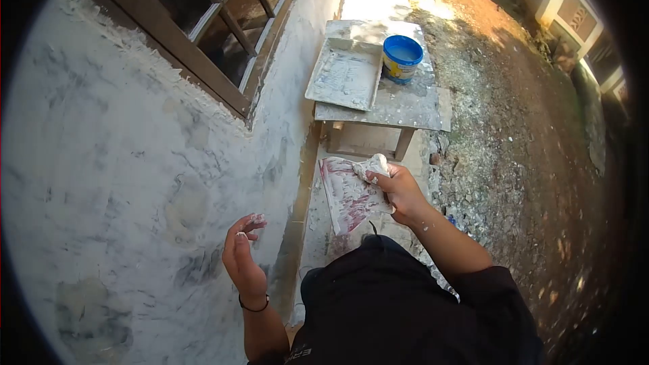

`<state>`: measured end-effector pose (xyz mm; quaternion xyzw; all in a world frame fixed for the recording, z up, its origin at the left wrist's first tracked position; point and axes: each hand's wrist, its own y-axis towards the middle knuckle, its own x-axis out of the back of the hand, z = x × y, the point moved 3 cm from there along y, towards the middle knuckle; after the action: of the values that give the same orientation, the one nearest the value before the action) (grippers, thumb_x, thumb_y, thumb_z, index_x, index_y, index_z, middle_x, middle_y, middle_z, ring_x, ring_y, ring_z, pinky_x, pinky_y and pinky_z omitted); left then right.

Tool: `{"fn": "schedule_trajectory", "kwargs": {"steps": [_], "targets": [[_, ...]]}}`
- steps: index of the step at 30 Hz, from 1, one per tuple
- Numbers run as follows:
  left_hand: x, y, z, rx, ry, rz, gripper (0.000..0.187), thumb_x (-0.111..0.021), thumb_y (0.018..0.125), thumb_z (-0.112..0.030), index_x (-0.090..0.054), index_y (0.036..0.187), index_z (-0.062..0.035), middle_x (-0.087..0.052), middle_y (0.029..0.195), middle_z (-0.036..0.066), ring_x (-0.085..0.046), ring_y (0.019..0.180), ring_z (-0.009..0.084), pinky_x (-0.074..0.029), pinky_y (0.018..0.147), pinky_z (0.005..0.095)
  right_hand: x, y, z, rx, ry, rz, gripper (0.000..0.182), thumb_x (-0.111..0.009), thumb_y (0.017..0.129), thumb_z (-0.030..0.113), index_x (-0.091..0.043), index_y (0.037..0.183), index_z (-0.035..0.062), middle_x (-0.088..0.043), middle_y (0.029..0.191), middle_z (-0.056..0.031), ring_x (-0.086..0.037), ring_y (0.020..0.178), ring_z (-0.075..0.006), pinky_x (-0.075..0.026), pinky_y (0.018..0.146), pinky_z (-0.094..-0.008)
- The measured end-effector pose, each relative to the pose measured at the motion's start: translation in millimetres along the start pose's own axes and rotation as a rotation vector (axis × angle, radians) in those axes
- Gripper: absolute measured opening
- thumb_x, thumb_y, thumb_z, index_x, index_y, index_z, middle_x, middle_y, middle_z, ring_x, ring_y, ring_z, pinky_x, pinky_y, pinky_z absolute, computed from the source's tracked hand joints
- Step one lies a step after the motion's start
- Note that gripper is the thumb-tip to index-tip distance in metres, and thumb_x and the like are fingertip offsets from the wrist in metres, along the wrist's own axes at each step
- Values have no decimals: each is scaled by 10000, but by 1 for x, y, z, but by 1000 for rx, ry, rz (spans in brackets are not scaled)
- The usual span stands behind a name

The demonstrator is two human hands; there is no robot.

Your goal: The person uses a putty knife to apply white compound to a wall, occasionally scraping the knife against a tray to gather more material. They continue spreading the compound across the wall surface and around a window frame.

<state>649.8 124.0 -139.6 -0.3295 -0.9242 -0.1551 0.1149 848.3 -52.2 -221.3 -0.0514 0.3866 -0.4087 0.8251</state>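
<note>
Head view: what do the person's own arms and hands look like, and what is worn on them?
Both forearms are bare. The left hand has a thin dark band at the wrist and white paste on its fingertips. The right hand shows white specks near the wrist, and a dark sleeve is pushed up that arm.

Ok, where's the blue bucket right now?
The blue bucket stands on the small wooden table by the wall, at upper centre of the head view, just right of the paint tray.
</note>
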Motion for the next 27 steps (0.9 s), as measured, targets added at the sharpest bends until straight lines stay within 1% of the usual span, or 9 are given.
{"fn": "schedule_trajectory", "kwargs": {"steps": [4, 9, 11, 12, 15, 18, 20, 26, 27], "targets": [[-78, 67, 3, 6, -42, 264, 372, -325, 933, -191, -569, 1084, 45, -643, 1007, 128, -604, 921, 196, -403, 747, 293, 69, 13, 35, 143, 29, -268, 227, -611, 843, 46, -560, 1036, -61, -643, 939, -97, -618, 792, -139, -503, 699, -271], [-158, 150, 34, 32, -68, 456, 361, -332, 940, -193, -567, 1094, 33, -642, 1014, 121, -600, 931, 189, -403, 754, 290, 111, 50, 51, 221, 72, -440, 238, -629, 827, 43, -563, 1034, -55, -644, 915, -92, -615, 756, -131, -505, 652, -268], [-189, 185, 56, 56, -89, 494, 358, -334, 943, -194, -568, 1097, 29, -642, 1015, 118, -600, 933, 185, -402, 758, 288, 119, 73, 56, -27, -169, -446, 230, -642, 815, 42, -567, 1019, -33, -641, 868, -84, -614, 704, -127, -506, 588, -265], [-204, 202, 69, 116, -115, 520, 351, -341, 949, -194, -570, 1092, 30, -642, 1008, 117, -597, 928, 176, -403, 761, 279, 120, 88, 59, -48, -208, -467, 222, -640, 808, 32, -561, 1009, -20, -635, 826, -78, -610, 655, -128, -504, 543, -269], [-244, 255, 128, 252, -160, 588, 340, -359, 959, -198, -577, 1084, 31, -644, 986, 116, -595, 912, 162, -410, 767, 262, 138, 151, 51, -45, -81, -606, 222, -622, 810, 13, -548, 1017, -22, -643, 853, -91, -625, 693, -141, -519, 580, -281], [-291, 308, 179, 312, -187, 603, 319, -376, 967, -180, -592, 1069, 31, -651, 915, 111, -593, 857, 155, -430, 764, 251, 138, 226, 73, -31, -18, -710, 265, -630, 804, 3, -532, 1046, -40, -637, 937, -114, -625, 808, -165, -518, 707, -312], [-313, 336, 205, 356, -134, 618, 311, -376, 965, -162, -594, 1055, 41, -651, 915, 119, -597, 856, 161, -435, 767, 262, 148, 282, 76, -33, -15, -714, 270, -636, 809, 14, -528, 1049, -49, -629, 958, -116, -615, 830, -162, -509, 723, -308], [-357, 364, 283, 456, -129, 526, 328, -346, 965, -155, -593, 1039, 47, -652, 918, 131, -607, 865, 187, -433, 755, 281, 174, 435, 77, -159, -66, -642, 229, -649, 830, 70, -562, 999, -60, -639, 868, -88, -610, 741, -136, -502, 683, -275], [-362, 366, 292, 438, -115, 507, 350, -331, 962, -171, -599, 1028, 43, -654, 917, 129, -603, 863, 189, -425, 749, 284, 182, 458, 66, -110, -54, -630, 225, -649, 837, 87, -579, 984, -68, -639, 850, -82, -606, 733, -127, -497, 666, -268]]}}
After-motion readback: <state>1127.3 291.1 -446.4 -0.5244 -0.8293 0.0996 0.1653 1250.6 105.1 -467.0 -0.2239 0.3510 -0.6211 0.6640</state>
